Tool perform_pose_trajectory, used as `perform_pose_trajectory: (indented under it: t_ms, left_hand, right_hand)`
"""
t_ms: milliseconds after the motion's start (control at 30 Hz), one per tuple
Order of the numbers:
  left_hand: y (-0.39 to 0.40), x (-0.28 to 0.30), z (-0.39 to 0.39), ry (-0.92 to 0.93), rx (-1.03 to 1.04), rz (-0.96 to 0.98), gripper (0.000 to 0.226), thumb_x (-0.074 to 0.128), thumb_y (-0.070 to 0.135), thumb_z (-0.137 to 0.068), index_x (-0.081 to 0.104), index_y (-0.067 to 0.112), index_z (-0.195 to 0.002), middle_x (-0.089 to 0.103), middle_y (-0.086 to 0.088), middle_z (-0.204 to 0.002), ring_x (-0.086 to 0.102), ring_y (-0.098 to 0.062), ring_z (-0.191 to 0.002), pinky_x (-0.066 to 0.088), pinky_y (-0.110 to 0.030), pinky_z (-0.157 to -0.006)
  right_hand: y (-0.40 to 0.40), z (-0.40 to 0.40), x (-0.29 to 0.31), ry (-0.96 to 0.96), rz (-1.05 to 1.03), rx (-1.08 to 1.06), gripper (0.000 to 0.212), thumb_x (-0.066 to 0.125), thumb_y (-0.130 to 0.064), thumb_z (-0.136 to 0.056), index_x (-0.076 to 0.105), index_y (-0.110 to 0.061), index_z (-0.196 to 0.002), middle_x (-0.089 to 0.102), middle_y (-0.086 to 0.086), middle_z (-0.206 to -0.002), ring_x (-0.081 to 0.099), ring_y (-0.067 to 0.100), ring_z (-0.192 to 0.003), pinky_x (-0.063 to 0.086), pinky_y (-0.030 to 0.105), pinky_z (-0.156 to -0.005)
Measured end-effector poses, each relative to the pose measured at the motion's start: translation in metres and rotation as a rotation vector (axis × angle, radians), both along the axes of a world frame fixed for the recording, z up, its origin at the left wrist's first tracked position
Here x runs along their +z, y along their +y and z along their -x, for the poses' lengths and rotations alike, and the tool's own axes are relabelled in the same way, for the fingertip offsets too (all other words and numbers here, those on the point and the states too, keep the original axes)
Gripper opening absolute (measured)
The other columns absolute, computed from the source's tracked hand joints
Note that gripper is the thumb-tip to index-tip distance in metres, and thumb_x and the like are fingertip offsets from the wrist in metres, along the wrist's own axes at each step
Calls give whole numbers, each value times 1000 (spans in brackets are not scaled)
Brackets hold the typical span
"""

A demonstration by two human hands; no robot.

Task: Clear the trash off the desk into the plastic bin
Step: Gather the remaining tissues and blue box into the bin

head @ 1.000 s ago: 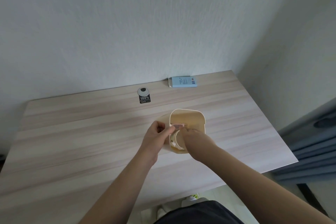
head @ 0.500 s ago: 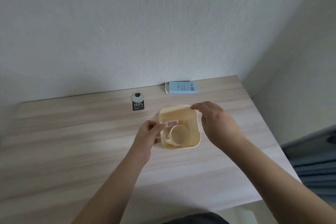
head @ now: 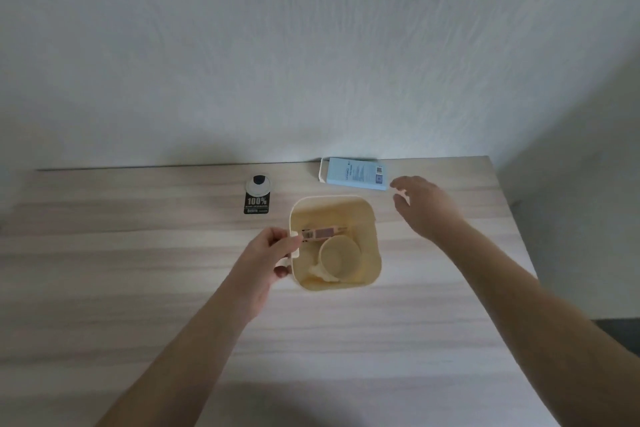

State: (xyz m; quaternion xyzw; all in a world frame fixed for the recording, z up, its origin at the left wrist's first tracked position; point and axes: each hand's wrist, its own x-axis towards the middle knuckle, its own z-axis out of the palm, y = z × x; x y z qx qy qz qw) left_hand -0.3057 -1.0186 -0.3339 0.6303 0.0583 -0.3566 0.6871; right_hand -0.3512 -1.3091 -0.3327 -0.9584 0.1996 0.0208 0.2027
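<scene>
A cream plastic bin (head: 367,218) stands on the wooden desk (head: 138,270), with a paper cup (head: 339,258) and a small pink box (head: 322,233) inside it. My left hand (head: 270,253) grips the bin's left handle. My right hand (head: 420,206) hovers with relaxed fingers above the desk, just right of the bin and close to a light blue box (head: 355,173) that lies against the wall. A black hang tag (head: 257,196) printed "100%" lies left of the bin's far corner.
A white wall rises right behind the desk's far edge. The desk's right edge (head: 512,218) runs close past my right arm, with a grey wall beyond it.
My right hand has come out of the bin and moved up and right toward the blue box. My left hand stays on the bin's handle. The view has tilted upward.
</scene>
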Motion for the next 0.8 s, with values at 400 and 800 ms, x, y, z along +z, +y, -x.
perform_pose_trajectory:
  t_ms: [400,800]
  left_hand:
    - [-32,-10,-10,-45,6,-39,29,73,35,-64,55,18,-80,49,-7,-74,47,-13,-62,35,-25,-53]
    - [-16,-24,-18,-35,114,-78,27,67,26,-70,56,10,-88,51,-10,-78,47,-13,-63,34,-25,-53]
  right_hand:
    - [-26,-101,-89,255,42,168,59,61,-21,-87,35,-7,-139,40,15,-142,45,35,-122,37,44,-99]
    - [-27,-112,-141,340,164,24,101,51,-72,-76,8,-16,-147,21,11,-149,14,31,-141,11,48,-113]
